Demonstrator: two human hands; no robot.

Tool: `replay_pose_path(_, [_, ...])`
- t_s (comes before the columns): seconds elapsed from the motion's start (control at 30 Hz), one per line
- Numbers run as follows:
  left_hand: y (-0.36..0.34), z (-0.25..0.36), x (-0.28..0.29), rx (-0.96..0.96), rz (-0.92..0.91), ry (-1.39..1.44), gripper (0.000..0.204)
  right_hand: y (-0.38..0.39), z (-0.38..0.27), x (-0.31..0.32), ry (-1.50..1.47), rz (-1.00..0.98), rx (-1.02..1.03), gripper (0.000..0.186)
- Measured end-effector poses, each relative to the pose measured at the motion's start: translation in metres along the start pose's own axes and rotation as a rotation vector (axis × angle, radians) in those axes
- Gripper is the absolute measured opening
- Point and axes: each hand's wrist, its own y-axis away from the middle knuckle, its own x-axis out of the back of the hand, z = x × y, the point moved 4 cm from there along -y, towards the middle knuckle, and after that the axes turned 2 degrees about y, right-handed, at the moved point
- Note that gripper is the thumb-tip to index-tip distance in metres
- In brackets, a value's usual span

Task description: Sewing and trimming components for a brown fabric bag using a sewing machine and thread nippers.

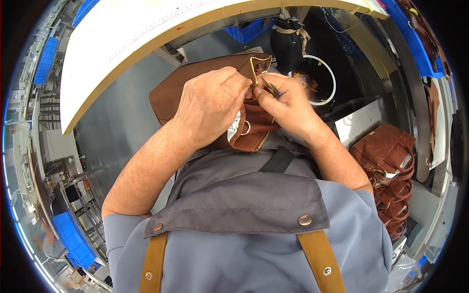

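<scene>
A brown bag [168, 93] lies across my lap, its gold-toothed zipper [253, 69] curving up past my fingertips. My left hand [207, 105] is closed in a pinch on the bag's edge beside the zipper; its fingertips partly hide what they grip. Close against it, my right hand [290, 102] is closed around small metal thread snips [271, 88], the blades pointing up and left between thumb and fingers. The right thumb and fingertip also meet at the bag's edge. Below the hands, a metal ring [246, 128] and a white lining patch [233, 128] show on the bag.
A white worktable [122, 44] with a ruled scale curves across the far side. To the right stand a white-rimmed round bin [333, 80] and a stack of brown bags [383, 151]. Blue bins [73, 239] sit at the left. A grey apron [239, 207] covers my front.
</scene>
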Motion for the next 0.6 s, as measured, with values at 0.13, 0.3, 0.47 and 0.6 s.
replay_pose_path(0.13, [0.005, -0.02, -0.01, 0.327, 0.114, 0.491, 0.005, -0.004, -0.005, 0.002, -0.019, -0.011, 0.072, 0.015])
replay_pose_path(0.3, [0.01, -0.027, -0.013, 0.442, 0.134, 0.659, 0.006, -0.005, -0.003, 0.0, -0.027, -0.034, 0.083, 0.015])
replay_pose_path(0.47, [-0.004, -0.017, 0.006, 0.264, 0.054, 0.431, 0.008, -0.007, -0.001, 0.001, 0.027, -0.075, 0.142, 0.015])
replay_pose_path(0.6, [-0.008, -0.019, 0.006, 0.303, -0.08, 0.345, 0.008, -0.007, 0.004, -0.002, -0.046, -0.084, 0.093, 0.021])
